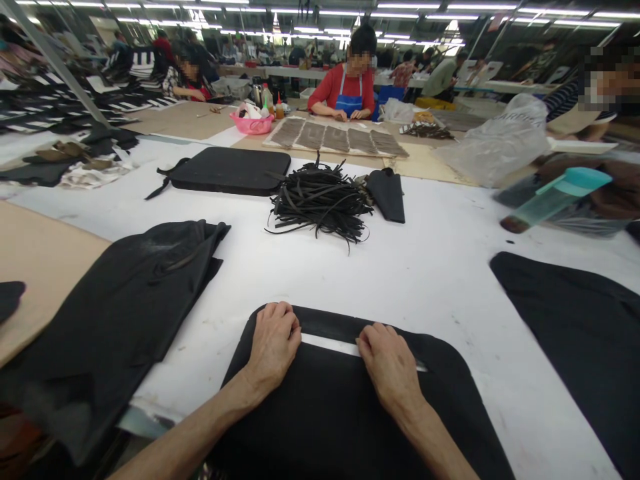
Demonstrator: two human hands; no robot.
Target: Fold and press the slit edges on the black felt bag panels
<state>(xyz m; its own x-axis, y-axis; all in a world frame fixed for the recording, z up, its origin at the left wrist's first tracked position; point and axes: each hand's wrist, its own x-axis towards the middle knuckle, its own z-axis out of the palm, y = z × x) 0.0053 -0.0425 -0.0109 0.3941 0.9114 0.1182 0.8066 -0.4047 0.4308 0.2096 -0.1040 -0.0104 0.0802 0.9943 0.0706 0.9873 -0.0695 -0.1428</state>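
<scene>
A black panel with rounded corners (325,413), apparently fabric or leather, lies flat at the table's near edge in front of me. Across its upper part runs a narrow white strip (330,344), below a black band along the far edge. My left hand (275,340) is on the band near the left corner, fingers curled and pressed together at the strip's left end. Farther right, my right hand (389,360) has its thumb and fingers pinched on the band's lower edge. Both sets of fingertips are partly hidden under the hands.
Black sheets (135,280) lie to the left, and another black panel (575,300) to the right. Beyond are a heap of black strips (320,200), a black padded slab (227,170) and a teal-lidded bottle (555,197). A co-worker in red (350,93) sits across the table.
</scene>
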